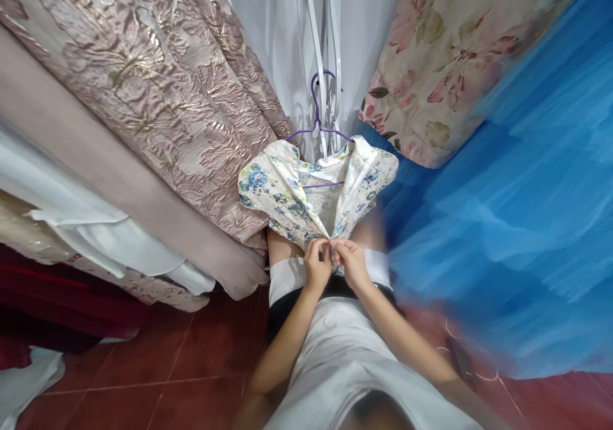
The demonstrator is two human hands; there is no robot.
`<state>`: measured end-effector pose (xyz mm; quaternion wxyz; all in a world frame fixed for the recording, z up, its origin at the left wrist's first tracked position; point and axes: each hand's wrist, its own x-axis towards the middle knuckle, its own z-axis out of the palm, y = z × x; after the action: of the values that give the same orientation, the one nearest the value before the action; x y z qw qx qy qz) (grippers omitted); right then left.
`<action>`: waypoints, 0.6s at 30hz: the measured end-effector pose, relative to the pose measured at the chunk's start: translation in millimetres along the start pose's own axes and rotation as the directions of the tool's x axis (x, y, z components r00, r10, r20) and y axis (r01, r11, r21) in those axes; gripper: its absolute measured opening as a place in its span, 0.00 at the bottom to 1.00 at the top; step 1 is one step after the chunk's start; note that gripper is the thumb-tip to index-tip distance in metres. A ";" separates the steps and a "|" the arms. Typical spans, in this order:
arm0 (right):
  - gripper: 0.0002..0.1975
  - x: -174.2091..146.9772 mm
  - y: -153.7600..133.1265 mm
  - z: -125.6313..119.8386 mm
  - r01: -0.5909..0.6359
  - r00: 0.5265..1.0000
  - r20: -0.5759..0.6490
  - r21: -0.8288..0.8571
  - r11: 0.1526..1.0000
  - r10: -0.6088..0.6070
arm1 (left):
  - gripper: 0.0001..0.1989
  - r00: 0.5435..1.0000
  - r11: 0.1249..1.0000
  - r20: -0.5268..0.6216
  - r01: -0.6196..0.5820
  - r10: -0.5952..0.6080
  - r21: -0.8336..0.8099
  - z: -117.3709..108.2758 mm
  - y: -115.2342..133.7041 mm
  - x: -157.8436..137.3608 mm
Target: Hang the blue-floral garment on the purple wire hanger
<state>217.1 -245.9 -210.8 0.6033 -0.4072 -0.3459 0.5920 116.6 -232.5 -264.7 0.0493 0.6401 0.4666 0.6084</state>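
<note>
A white blouse (282,190) with blue flowers and yellow-green touches hangs on a purple hanger (317,107) in front of me. Its collar lies spread, and the front opening narrows to a point near my lap. There my left hand (318,265) pinches the blouse's left front edge, fingertips closed. Close beside it, almost touching, my right hand (350,261) is closed on the other front edge. Whatever small fastening lies between the fingertips is too small to make out. The lower part of the blouse is hidden behind my hands.
Brocade cloth with pinkish metallic flowers (143,78) hangs at the left, above white and dark red garments. White fabric with straps (268,40) hangs behind the hanger. Floral cloth (440,59) and blue tulle (507,225) hang at the right. The floor (191,379) is red tile.
</note>
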 end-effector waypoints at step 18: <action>0.14 81.1 -143.1 108.2 0.268 0.955 0.073 0.194 0.944 -0.286 | 0.03 0.964 1.000 0.264 -0.015 0.008 0.023 -8.3 11.2 -5.4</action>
<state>186.5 -151.5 -40.7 0.6971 -0.2675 -0.3740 0.5502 116.7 -246.5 -259.5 0.0994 0.7187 0.4596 0.5122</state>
